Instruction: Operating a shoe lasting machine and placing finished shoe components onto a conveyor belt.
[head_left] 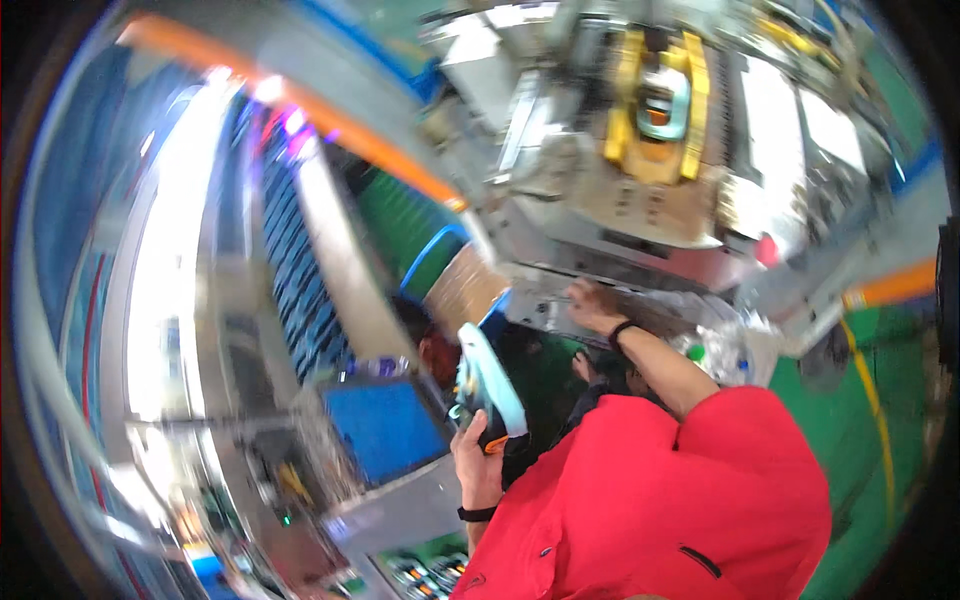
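My left hand (478,455) is closed round a shoe (492,385) with a pale blue sole and dark and orange parts, its sole tilted up. The shoe is held left of my red shirt, above a conveyor side. My right hand (595,306) is at the front ledge of a machine (560,245), its fingers blurred; whether they touch the ledge I cannot tell. On that machine, another pale blue shoe (664,105) sits between yellow side pads (692,100). Black bands circle both my wrists.
A conveyor line with a blue panel (385,430) runs along the left. Orange bars (390,165) flank the machine. A clear plastic bag (735,350) hangs at its front right. Several shoes (425,575) lie at the lower edge. The floor (850,440) is green with a yellow line.
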